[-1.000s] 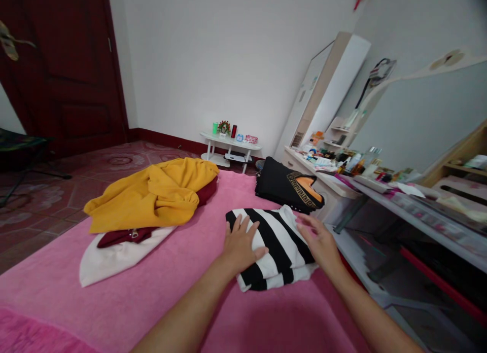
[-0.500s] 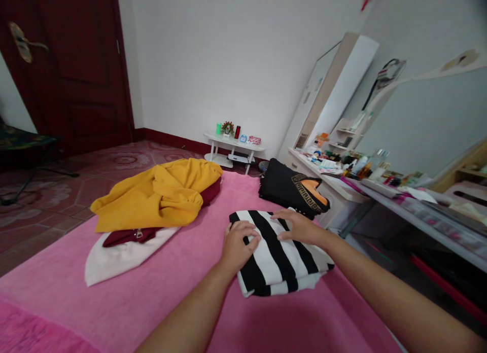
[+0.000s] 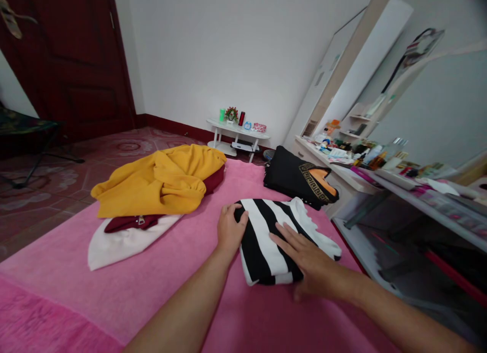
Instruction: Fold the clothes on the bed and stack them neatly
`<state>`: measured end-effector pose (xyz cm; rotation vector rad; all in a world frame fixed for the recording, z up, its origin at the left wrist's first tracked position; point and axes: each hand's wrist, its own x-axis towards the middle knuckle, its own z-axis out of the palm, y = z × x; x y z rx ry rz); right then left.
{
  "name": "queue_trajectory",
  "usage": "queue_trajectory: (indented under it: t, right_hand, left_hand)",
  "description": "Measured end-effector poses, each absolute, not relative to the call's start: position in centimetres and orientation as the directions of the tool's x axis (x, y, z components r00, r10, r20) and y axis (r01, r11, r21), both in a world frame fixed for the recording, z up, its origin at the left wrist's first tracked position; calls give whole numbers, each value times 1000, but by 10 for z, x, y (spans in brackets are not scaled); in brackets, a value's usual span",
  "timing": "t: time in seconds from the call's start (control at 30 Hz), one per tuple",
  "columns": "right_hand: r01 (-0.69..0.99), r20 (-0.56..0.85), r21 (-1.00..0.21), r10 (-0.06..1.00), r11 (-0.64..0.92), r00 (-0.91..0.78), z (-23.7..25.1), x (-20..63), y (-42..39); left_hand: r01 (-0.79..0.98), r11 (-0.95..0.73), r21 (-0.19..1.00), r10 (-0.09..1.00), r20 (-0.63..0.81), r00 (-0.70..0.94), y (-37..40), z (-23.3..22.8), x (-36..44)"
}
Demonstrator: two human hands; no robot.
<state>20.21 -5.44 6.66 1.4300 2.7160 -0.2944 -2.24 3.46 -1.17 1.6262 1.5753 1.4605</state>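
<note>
A folded black-and-white striped top (image 3: 272, 244) lies on the pink bed cover (image 3: 182, 287) in front of me. My left hand (image 3: 230, 230) is closed at its upper left edge, thumb on top and fingers curled at the corner. Across the lower right part of the top, my right hand (image 3: 310, 259) lies flat with fingers spread. A white scalloped edge of the top shows beyond my right hand. Just behind it rests a folded black garment (image 3: 289, 175) with a gold-patterned band and an orange patch.
To the left is a pile with a yellow garment (image 3: 152, 183) over dark red and white clothes (image 3: 125, 246). A cluttered dressing table (image 3: 355, 183) stands along the right. A low white stand (image 3: 238, 132) is at the far wall, and a folding stool (image 3: 28, 130) at left.
My right hand has moved from the top's far side to its near right part and flattened. My left hand has shifted to the left edge. The white scalloped edge now shows more.
</note>
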Motion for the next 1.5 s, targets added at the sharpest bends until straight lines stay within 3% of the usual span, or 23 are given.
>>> queue_trajectory:
  t: [0.23, 0.5, 0.6, 0.77, 0.87, 0.93, 1.07, 1.17, 1.23, 1.33, 1.5]
  right_hand:
    - [774, -53, -14, 773, 632, -632, 66, 204, -47]
    - [779, 59, -80, 783, 622, -620, 66, 196, -32]
    - [777, 161, -138, 788, 614, -594, 63, 198, -39]
    - [824, 489, -327, 829, 463, -271, 100, 218, -44]
    - [839, 673, -388, 739, 382, -26, 152, 238, -33]
    - [899, 755, -261, 654, 352, -37, 195, 253, -20]
    - [961, 827, 202, 493, 191, -272, 275, 278, 23]
    - [910, 764, 414, 530, 33, -368, 313, 286, 69]
    - [850, 677, 526, 597, 17, -431, 318, 286, 101]
    - [800, 563, 600, 691, 36, -453, 282, 281, 145]
    - [899, 353, 434, 930, -66, -103, 152, 276, 187]
  left_hand:
    - [455, -259, 852, 909, 374, -184, 33, -11, -22]
    - [463, -273, 843, 910, 383, -162, 32, -10, -23]
    - [405, -279, 871, 909, 375, -180, 31, -9, -25]
    - [327, -294, 898, 898, 376, -227, 28, -10, -26]
    - [333, -290, 897, 911, 366, -192, 26, -10, -22]
    - [337, -283, 898, 920, 353, -169, 24, -9, -20]
    - [362, -261, 895, 937, 326, -128, 21, -5, -16]
    - [400, -257, 880, 942, 320, -99, 22, -6, -14]
    - [451, -240, 859, 947, 310, -85, 24, -10, -12]
    - [531, -203, 823, 956, 284, -76, 27, -14, -10]
    - [616, -167, 769, 969, 245, -42, 29, -13, -7]
